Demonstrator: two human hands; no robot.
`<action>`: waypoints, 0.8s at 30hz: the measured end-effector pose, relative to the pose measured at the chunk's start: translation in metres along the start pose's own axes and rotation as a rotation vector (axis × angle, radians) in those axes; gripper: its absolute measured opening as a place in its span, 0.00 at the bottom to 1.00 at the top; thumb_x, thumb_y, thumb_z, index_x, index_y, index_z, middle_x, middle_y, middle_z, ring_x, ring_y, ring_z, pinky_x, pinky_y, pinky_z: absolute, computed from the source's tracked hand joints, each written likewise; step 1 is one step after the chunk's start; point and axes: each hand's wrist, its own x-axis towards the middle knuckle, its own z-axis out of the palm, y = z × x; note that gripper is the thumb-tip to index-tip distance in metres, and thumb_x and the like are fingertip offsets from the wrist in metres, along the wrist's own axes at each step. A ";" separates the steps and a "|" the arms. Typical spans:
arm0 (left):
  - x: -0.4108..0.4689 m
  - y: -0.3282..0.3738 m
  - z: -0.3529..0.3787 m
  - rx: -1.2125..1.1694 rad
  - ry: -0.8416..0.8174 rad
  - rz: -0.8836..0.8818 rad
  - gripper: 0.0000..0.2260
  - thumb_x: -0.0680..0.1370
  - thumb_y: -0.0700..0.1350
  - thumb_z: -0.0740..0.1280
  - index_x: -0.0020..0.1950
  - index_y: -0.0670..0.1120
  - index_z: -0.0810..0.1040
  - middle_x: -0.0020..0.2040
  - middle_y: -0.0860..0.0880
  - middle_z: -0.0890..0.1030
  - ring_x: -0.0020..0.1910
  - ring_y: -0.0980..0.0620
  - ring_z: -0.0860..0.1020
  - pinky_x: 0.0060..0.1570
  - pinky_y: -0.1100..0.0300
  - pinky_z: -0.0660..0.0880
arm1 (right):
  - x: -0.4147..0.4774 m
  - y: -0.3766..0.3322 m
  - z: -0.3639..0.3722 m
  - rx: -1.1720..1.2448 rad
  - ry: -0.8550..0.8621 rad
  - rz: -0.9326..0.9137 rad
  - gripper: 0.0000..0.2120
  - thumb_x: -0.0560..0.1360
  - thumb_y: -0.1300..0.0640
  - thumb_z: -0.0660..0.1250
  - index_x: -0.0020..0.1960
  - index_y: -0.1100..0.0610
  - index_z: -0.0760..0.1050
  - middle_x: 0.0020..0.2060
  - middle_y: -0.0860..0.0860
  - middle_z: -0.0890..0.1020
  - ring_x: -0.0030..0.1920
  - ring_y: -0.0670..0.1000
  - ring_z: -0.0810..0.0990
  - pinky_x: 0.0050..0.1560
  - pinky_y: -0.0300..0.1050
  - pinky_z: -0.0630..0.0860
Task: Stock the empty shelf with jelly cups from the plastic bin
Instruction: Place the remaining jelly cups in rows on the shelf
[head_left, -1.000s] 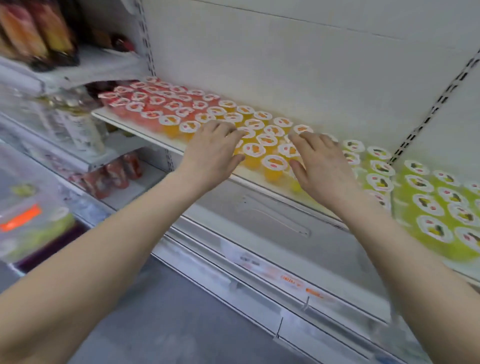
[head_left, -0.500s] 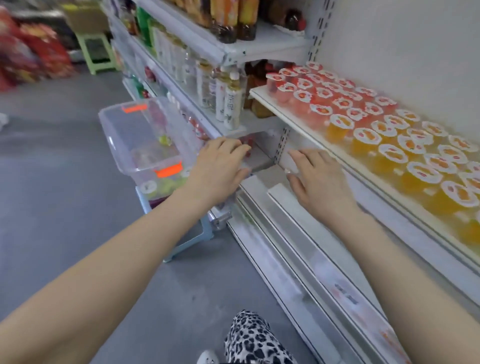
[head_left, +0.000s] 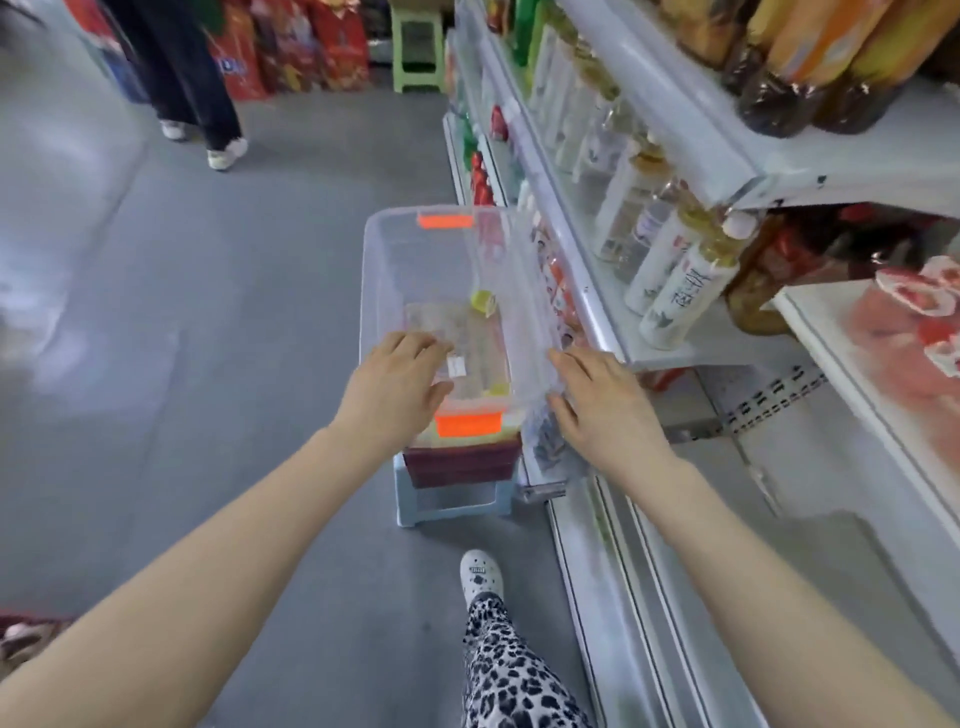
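Note:
A clear plastic bin (head_left: 384, 270) with orange handle clips stands on a pale blue stool in the aisle. One yellow-green jelly cup (head_left: 483, 302) lies inside near the bin's right wall, and another (head_left: 496, 388) lies at the near end. My left hand (head_left: 395, 384) hovers over the bin's near left rim, fingers relaxed and holding nothing. My right hand (head_left: 602, 405) is beside the bin's near right corner, fingers extended, empty. The stocked shelf (head_left: 810, 332) with red jelly cups (head_left: 924, 312) shows at the far right.
Bottled drinks (head_left: 680, 291) fill the shelves to the right of the bin. The blue stool (head_left: 447, 501) carries the bin over a dark red box. A person's legs (head_left: 192, 88) stand far up the aisle. My own leg and white shoe (head_left: 482, 577) are below.
My view swung left from the jelly shelf to the bin. Both hands left the rows of cups and moved down to the bin's near end.

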 end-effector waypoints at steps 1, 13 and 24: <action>0.013 -0.008 0.006 -0.006 -0.017 -0.031 0.19 0.74 0.45 0.72 0.64 0.43 0.78 0.58 0.44 0.80 0.57 0.39 0.76 0.54 0.47 0.77 | 0.020 0.006 0.010 0.018 -0.037 -0.007 0.20 0.75 0.54 0.61 0.65 0.60 0.74 0.57 0.57 0.79 0.55 0.60 0.78 0.58 0.52 0.74; 0.112 -0.061 0.094 -0.154 -0.253 -0.323 0.20 0.79 0.48 0.65 0.71 0.46 0.70 0.66 0.47 0.73 0.66 0.44 0.69 0.60 0.50 0.72 | 0.232 0.032 0.152 0.095 -0.467 0.000 0.25 0.76 0.64 0.60 0.72 0.58 0.64 0.65 0.58 0.68 0.61 0.61 0.71 0.60 0.54 0.72; 0.122 -0.086 0.131 -0.138 -0.431 -0.401 0.20 0.80 0.49 0.63 0.71 0.47 0.69 0.67 0.47 0.71 0.64 0.44 0.70 0.60 0.54 0.69 | 0.317 0.043 0.258 -0.036 -0.764 0.128 0.21 0.75 0.63 0.57 0.69 0.59 0.68 0.67 0.61 0.62 0.68 0.64 0.62 0.68 0.57 0.67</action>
